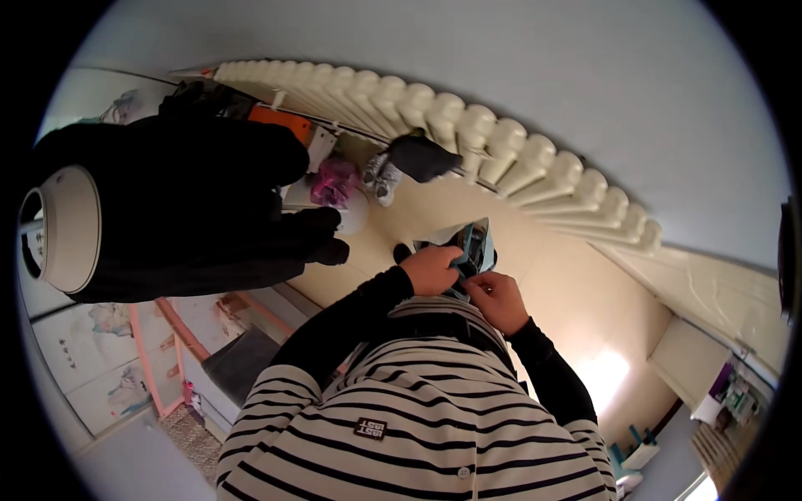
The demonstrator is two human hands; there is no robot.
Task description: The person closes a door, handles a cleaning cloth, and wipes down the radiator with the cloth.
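In front of my waist is an open bag point(488, 236) with pale and teal sides and dark items inside that I cannot make out. My left hand point(432, 269) is closed, fingers curled over a teal edge near the bag's opening. Close beside it, my right hand point(499, 301) is also closed, thumb and fingers pinched together at the near side of the bag. Whatever is between those fingertips is too small to name. Both forearms wear black sleeves under a striped shirt point(401, 417).
A cream radiator point(447, 113) runs along the wall, with a dark cloth point(424, 159) hanging on its rail. Grey shoes point(383, 178) and a pink plastic bag point(336, 182) are on the floor side. Black clothes point(184, 209) hang at left above a pink-framed rack point(180, 330). Shelved items point(739, 397) stand right.
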